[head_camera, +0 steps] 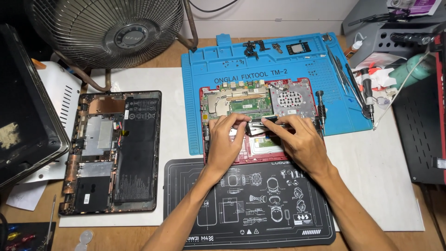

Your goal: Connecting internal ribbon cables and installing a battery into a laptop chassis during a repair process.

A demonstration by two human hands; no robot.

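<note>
Wooden bench with white sheet, blue mat (pixel 297 62), black mat (pixel 251 209), red open laptop (pixel 260 116) straddling both mats, left hand (pixel 225 139) and right hand (pixel 299 139) over its middle, fingertips pinched on dark flat strip (pixel 256 125) between them, screwdriver (pixel 320 109) just right, second chassis (pixel 114 151) and fan (pixel 107 28) well left.

A wooden table (pixel 385 239) carries a white sheet (pixel 371 186) (with mats on it) and a fan (pixel 107 28).

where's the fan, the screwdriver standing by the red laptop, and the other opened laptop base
fan (pixel 109 30), head view, on its metal grille
screwdriver (pixel 321 108), head view, on its dark handle
opened laptop base (pixel 139 148), head view, on its black battery
</note>
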